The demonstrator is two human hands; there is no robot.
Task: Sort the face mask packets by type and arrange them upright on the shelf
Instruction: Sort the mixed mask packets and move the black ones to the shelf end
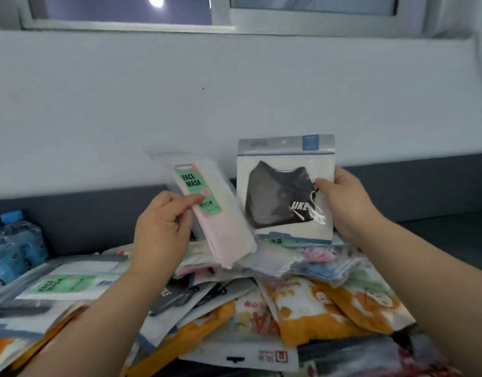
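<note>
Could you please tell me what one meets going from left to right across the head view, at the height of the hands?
The blue-capped water bottles, left hand, pink face mask packet that it grips, black mask packet, right hand holding that one.

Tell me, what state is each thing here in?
pink face mask packet: raised, tilted, held by left hand
black mask packet: raised, upright, pinched by right hand
packet pile: lying flat, jumbled, unsorted
water bottles: standing, blue caps on
</note>
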